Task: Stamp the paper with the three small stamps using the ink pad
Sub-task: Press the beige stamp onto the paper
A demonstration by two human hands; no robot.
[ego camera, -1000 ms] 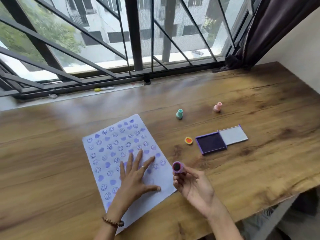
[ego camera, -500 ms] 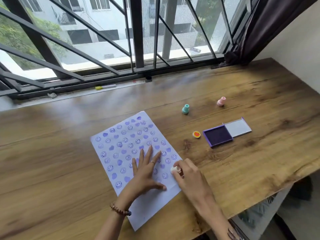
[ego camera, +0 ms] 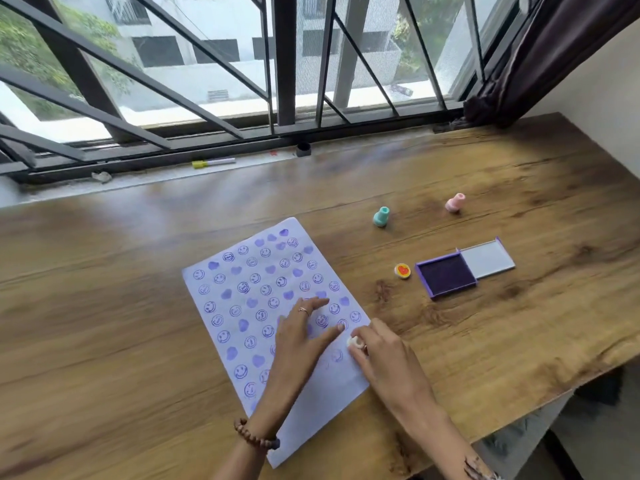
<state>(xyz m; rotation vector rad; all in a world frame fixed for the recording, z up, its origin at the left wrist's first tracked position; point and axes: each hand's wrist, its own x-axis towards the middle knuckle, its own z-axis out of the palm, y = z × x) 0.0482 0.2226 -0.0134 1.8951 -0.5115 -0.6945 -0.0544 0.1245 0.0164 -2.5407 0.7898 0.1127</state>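
A white paper (ego camera: 239, 299) covered with purple smiley and heart prints lies on the wooden table (ego camera: 104, 306). My left hand (ego camera: 301, 337) rests flat on its lower right part, fingers spread. My right hand (ego camera: 384, 358) grips a small stamp (ego camera: 354, 342) and holds it down on the paper near the right edge. A teal stamp (ego camera: 381, 216) and a pink stamp (ego camera: 455, 202) stand farther back on the table. The open purple ink pad (ego camera: 446, 274) lies to the right, its lid (ego camera: 486, 259) beside it.
A small round yellow and red cap (ego camera: 402, 270) lies just left of the ink pad. A yellow-capped marker (ego camera: 213, 163) lies on the window sill behind the table. The window bars and a dark curtain (ego camera: 540, 57) close off the back. The table's edge runs at the lower right.
My right hand brought the stamp down from above the table onto the paper and keeps it pressed there. My left hand stays flat on the sheet. The view shifted left.
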